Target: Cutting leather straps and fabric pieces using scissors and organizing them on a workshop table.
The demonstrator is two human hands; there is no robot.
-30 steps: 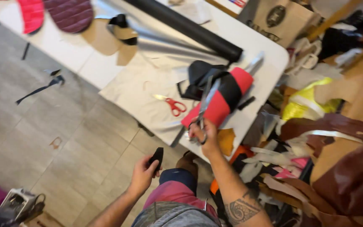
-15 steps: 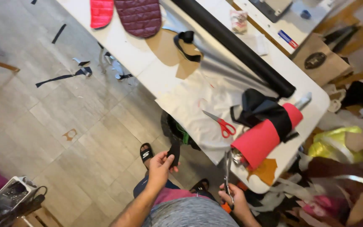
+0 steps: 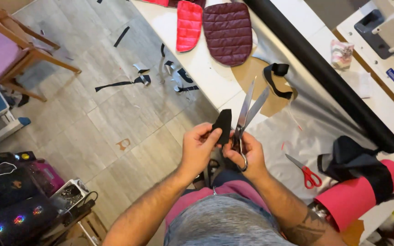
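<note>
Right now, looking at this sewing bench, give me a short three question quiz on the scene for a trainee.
1. True or false: the right hand holds the large steel scissors with the blades open.
2. Which thing does the left hand pinch? A) the black fabric piece B) a red pencil C) a tape measure
3. Fill in: the red-handled scissors lie on the white table beside the ____ roll.

Key: 1 true; 2 A; 3 pink.
</note>
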